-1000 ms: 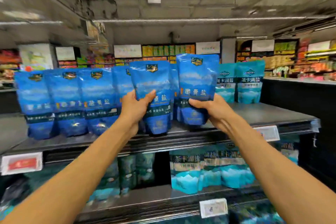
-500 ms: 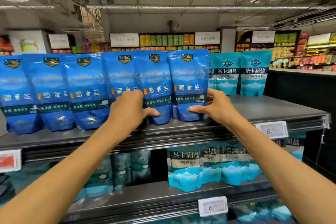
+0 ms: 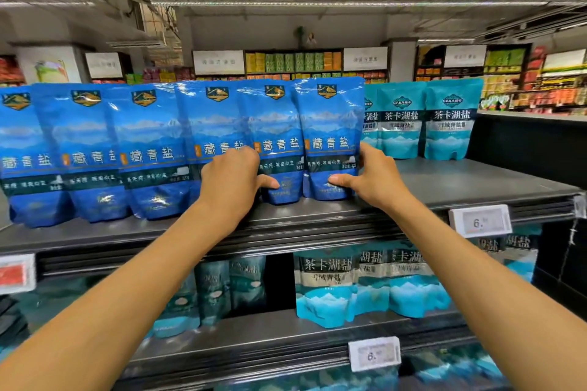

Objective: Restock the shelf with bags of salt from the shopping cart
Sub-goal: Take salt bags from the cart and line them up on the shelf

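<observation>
Head view: dark shelf [image 3: 470, 181] (supermarket aisle)

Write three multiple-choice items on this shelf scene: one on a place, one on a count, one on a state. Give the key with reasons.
1. Where do the dark blue salt bags stand?
A. top shelf
B. floor
C. cart

2. How many dark blue bags show in the front row on the top shelf?
A. two
B. six
C. ten

3. What is the right hand doing?
A. hanging idle
B. gripping the rightmost dark blue bag
C. touching the price tag

Key: 1 A, the bags stand upright on the top shelf board. 2 B, six logo crests show side by side. 3 B, thumb in front and fingers round its right edge; the left hand grips the neighbouring bag.
</observation>
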### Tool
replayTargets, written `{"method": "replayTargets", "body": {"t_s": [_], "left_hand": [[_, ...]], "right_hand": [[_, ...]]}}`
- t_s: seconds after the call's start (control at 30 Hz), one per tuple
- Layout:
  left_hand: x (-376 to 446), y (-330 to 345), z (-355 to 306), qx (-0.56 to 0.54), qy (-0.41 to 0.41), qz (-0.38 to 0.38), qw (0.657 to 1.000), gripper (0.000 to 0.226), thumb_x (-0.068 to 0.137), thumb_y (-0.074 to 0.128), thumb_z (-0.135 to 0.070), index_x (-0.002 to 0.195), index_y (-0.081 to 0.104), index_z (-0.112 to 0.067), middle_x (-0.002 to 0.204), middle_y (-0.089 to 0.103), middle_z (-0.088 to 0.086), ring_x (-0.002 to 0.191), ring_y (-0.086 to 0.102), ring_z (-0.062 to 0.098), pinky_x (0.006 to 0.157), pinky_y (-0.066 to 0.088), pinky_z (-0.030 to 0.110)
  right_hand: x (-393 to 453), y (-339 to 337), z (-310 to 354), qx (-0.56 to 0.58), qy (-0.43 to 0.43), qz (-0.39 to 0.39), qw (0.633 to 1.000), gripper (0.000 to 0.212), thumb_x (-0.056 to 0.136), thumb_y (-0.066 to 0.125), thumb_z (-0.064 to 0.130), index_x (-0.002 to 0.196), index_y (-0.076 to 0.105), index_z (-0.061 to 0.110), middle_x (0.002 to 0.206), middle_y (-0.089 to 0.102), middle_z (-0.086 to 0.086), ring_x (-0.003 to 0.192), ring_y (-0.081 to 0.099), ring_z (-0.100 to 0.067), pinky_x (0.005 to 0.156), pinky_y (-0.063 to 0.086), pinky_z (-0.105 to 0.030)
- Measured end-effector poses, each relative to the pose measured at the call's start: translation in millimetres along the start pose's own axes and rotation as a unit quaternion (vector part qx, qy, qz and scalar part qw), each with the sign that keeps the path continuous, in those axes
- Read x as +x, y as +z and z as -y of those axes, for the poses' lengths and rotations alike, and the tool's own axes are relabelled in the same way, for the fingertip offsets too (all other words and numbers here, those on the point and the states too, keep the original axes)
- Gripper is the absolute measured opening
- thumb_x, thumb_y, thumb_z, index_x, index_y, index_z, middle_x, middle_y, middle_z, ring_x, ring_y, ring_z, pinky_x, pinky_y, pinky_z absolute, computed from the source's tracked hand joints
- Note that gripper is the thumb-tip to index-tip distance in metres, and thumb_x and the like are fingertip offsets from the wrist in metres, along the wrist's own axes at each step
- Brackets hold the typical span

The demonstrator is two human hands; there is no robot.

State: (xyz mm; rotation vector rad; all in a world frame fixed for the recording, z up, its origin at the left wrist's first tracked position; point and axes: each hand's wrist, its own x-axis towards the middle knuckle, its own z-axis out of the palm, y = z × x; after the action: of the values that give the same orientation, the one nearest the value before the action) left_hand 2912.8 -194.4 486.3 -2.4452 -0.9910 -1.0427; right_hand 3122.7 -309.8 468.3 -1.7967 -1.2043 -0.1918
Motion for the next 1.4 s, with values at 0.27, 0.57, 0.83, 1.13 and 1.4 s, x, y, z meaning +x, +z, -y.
{"method": "replayTargets", "body": {"t_s": [0.27, 0.57, 0.83, 1.13, 1.4], "left_hand": [[-18, 1, 11, -0.027, 0.012, -0.002, 1.0, 0.053, 0.081, 0.063, -0.061, 0.082, 0.043, -0.012, 0.072, 0.054, 0.008, 0.076, 0.06, 0.038, 0.055, 0.036, 0.035], [-37, -7, 11, -0.154, 0.01, -0.105, 0.982, 0.037, 0.093, 0.053, -0.054, 0.072, 0.049, -0.024, 0.055, 0.056, -0.007, 0.054, 0.055, 0.013, 0.045, 0.036, 0.026], [-107, -15, -64, -0.664, 0.028, -0.014, 0.747, 0.025, 0.095, 0.055, -0.032, 0.076, 0.055, -0.015, 0.054, 0.06, 0.007, 0.038, 0.045, 0.001, 0.042, 0.034, 0.009], [-222, 56, -228, -0.724, 0.077, 0.301, 0.616, 0.017, 0.099, 0.052, -0.011, 0.082, 0.053, -0.01, 0.053, 0.061, 0.009, 0.036, 0.043, 0.006, 0.042, 0.033, 0.013], [-358, 114, -407, -0.569, 0.13, 0.588, 0.56, 0.029, 0.096, 0.048, 0.004, 0.075, 0.052, -0.015, 0.061, 0.057, -0.002, 0.042, 0.053, 0.001, 0.047, 0.041, 0.021]], "right_hand": [[-12, -5, 0, 0.022, 0.056, 0.015, 0.998, 0.061, 0.075, 0.081, 0.047, 0.113, 0.05, 0.011, 0.087, 0.056, -0.002, 0.072, 0.051, -0.013, 0.057, 0.038, -0.027], [-35, -16, 13, 0.039, 0.073, -0.051, 0.995, 0.059, 0.087, 0.068, 0.049, 0.124, 0.043, 0.01, 0.118, 0.053, -0.008, 0.106, 0.054, -0.02, 0.088, 0.045, -0.033], [-167, -54, -13, 0.064, 0.011, -0.246, 0.967, 0.017, 0.094, 0.064, 0.023, 0.108, 0.056, 0.023, 0.092, 0.065, 0.008, 0.083, 0.062, -0.001, 0.069, 0.046, -0.008], [-399, -88, -87, -0.014, 0.236, -0.342, 0.909, 0.009, 0.091, 0.062, 0.026, 0.094, 0.063, 0.034, 0.081, 0.068, 0.007, 0.071, 0.066, -0.017, 0.061, 0.052, -0.026], [-587, -151, -208, -0.002, 0.5, -0.436, 0.748, 0.01, 0.098, 0.058, 0.012, 0.1, 0.066, 0.018, 0.093, 0.073, -0.007, 0.084, 0.07, -0.027, 0.076, 0.057, -0.044]]}}
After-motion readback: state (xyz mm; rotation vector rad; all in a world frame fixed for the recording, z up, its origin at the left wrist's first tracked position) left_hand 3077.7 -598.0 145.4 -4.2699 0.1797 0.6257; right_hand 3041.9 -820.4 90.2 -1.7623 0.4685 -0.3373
